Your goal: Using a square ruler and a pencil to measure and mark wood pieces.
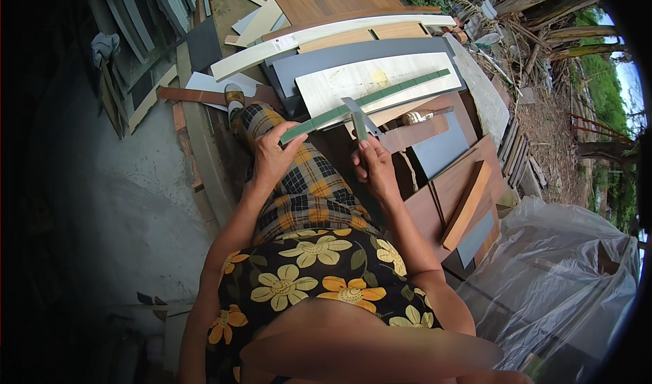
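My left hand [273, 154] is closed around the near end of a long, thin green strip [401, 90] with evenly spaced dark marks along it. The strip slants away to the upper right, above a stained white board [339, 85]. In my right hand [375, 166] is a bladed metal tool [371, 124], its shiny blade up against the strip's middle. A short green length [360, 127] runs down from there to my right fingers; I cannot tell if it is the tool's handle or a separate piece. My right fingers are wrapped and partly hide the grip.
Stacked boards lie ahead, among them a grey panel [285, 71], a long cream plank [326, 36] and a brown wood panel [333, 2]. An orange-brown wood block [466, 205] rests on boards at right, near clear plastic sheeting [550, 268]. Concrete [129, 200] lies at left.
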A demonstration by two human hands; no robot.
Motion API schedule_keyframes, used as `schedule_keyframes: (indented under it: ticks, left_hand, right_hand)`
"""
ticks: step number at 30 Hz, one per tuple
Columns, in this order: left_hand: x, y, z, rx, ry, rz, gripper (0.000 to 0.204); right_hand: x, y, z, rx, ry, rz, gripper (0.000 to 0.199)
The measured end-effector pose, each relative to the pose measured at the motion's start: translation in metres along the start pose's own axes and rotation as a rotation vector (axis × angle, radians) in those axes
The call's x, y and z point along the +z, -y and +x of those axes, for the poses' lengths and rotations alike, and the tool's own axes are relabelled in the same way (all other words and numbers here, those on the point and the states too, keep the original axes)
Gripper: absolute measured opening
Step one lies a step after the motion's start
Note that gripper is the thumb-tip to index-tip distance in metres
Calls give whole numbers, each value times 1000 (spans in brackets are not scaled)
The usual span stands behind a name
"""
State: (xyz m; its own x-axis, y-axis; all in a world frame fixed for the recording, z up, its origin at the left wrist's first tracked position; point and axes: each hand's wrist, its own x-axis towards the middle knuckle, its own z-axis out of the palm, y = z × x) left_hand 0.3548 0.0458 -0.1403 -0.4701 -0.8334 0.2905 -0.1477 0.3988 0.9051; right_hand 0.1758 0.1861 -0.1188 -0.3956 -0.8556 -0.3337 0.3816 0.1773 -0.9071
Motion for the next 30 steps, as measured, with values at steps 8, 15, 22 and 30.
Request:
schedule_keyframes:
  ticks: [8,15,22,30]
  left_hand:
    - [2,12,-2,64,-21,-33,23]
    - [9,27,-10,180,-143,-12,31]
    - [11,32,-13,170,-117,-17,23]
    - [9,34,-14,172,-92,-40,20]
  right_hand:
    - [32,-7,-14,28,260,-110,41]
    - [50,-57,-4,-222,357,-283,44]
    - [49,-63,5,-261,373,-243,32]
    - [49,-62,6,-181,413,-169,36]
